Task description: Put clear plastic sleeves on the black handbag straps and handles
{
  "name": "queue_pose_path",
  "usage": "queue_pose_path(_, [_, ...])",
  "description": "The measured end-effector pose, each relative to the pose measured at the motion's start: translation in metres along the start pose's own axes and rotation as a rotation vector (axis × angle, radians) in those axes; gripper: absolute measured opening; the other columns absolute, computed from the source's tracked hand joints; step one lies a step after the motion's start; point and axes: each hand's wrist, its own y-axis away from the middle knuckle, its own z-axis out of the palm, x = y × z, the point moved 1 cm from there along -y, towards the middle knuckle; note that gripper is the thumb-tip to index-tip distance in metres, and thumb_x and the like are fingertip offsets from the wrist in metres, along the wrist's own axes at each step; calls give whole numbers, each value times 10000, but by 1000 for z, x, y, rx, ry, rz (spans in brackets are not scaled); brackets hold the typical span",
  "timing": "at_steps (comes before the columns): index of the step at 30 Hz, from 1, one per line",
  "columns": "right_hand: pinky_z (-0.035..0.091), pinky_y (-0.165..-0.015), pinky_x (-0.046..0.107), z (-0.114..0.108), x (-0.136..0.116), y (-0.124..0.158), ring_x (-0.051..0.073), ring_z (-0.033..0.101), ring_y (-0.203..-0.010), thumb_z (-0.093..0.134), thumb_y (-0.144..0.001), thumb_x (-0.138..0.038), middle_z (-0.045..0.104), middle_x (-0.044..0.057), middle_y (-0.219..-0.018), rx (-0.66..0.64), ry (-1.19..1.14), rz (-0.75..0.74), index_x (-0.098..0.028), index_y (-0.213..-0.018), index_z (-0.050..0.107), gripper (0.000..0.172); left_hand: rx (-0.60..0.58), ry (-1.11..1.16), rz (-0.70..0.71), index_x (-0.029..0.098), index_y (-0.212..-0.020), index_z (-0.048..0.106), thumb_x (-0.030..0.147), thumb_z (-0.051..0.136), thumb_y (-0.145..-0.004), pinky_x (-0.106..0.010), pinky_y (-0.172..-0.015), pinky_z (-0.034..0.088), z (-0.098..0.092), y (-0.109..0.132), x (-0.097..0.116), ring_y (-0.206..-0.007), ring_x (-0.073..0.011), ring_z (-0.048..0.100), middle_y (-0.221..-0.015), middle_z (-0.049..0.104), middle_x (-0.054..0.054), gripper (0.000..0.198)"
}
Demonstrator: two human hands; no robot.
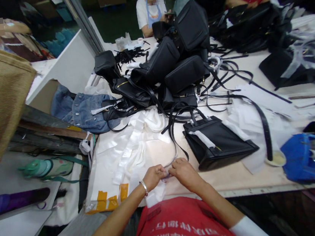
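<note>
Close to the table's front edge, my left hand (154, 176) and my right hand (185, 172) meet with fingers pinched. A thin black bag strap (173, 137) curves down to them, and its end lies between my fingertips. The fingers partly cover that end, and it looks greyish there, perhaps wrapped in clear film. To the right of my right hand stands a black handbag (220, 142), with white wrapping (203, 138) around its handles. White wrapping sheets (133, 151) spread out beyond my left hand.
Black bags (169, 61) are heaped at the table's middle, beside a denim garment (87, 109). A blue plastic container (302, 161) and a small round dish (276, 158) stand at the right. Bottles (51, 166) lie at the left. Other people sit across the table.
</note>
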Motion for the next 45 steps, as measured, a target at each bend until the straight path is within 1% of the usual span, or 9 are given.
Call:
queue_pose_path(6, [336, -888, 348, 8, 17, 14, 211, 479, -1005, 554, -849, -257, 588, 62, -1038, 153, -163, 133, -241, -1136, 559, 287, 30, -31, 44, 166, -759, 549, 300, 532, -766, -213, -565, 371, -9, 6, 5, -569, -118, 562, -599, 613, 29, 134])
queue_pose_path(14, [323, -888, 351, 25, 14, 5, 196, 502, -899, 500, -876, -247, 604, 39, -828, 29, -109, 133, -209, -858, 623, 130, 69, -293, 101, 176, -727, 562, 291, 509, -784, -206, -564, 325, -5, 7, 17, -595, -109, 509, -616, 570, 41, 139])
queue_pose_path(18, [266, -968, 372, 23, 13, 3, 189, 511, -915, 515, -866, -239, 623, 32, -887, 41, -161, 86, -211, -959, 604, 132, 73, -496, 143, 195, -738, 563, 289, 489, -808, -208, -569, 304, -3, 6, 29, -607, -114, 504, -624, 569, 41, 138])
queue_pose_path(22, [256, -983, 364, 23, 31, 12, 197, 486, -993, 505, -854, -184, 614, 49, -984, 45, -139, 185, -206, -1052, 578, 212, 99, -598, 114, 207, -764, 556, 301, 470, -830, -212, -557, 287, -6, 5, 32, -604, -124, 516, -624, 577, 36, 143])
queue_pose_path(26, [238, -995, 388, 23, 36, 11, 204, 494, -938, 461, -863, -158, 613, 56, -863, -14, -57, 223, -191, -869, 614, 157, 97, -653, 121, 219, -788, 554, 301, 448, -847, -223, -562, 281, -1, 4, 35, -623, -142, 541, -646, 597, 22, 146])
queue_pose_path(31, [232, -1010, 387, 16, 23, 4, 195, 509, -916, 439, -874, -158, 618, 43, -846, 23, -100, 129, -198, -885, 616, 181, 81, -709, 158, 231, -808, 566, 308, 456, -844, -245, -572, 267, 12, -2, 43, -659, -176, 563, -672, 618, -4, 139])
queue_pose_path(35, [242, -1006, 390, 16, 35, 9, 196, 506, -981, 462, -852, -130, 622, 53, -972, 43, -162, 178, -202, -1068, 578, 256, 97, -619, 124, 229, -766, 564, 305, 467, -834, -240, -574, 274, 9, -8, 46, -625, -165, 547, -637, 603, 10, 141])
queue_pose_path(39, [243, -995, 400, 18, 47, 9, 211, 503, -951, 455, -857, -131, 620, 65, -887, 32, -91, 241, -187, -915, 616, 179, 117, -597, 107, 226, -750, 562, 316, 473, -829, -237, -577, 280, 7, -14, 43, -627, -162, 542, -636, 598, 11, 150])
queue_pose_path(45, [239, -1002, 376, 19, 40, -3, 204, 502, -907, 471, -858, -150, 615, 48, -834, 42, -74, 160, -187, -847, 603, 138, 130, -678, 130, 229, -783, 571, 296, 452, -840, -247, -570, 267, 20, -26, 40, -630, -172, 540, -631, 586, 0, 149])
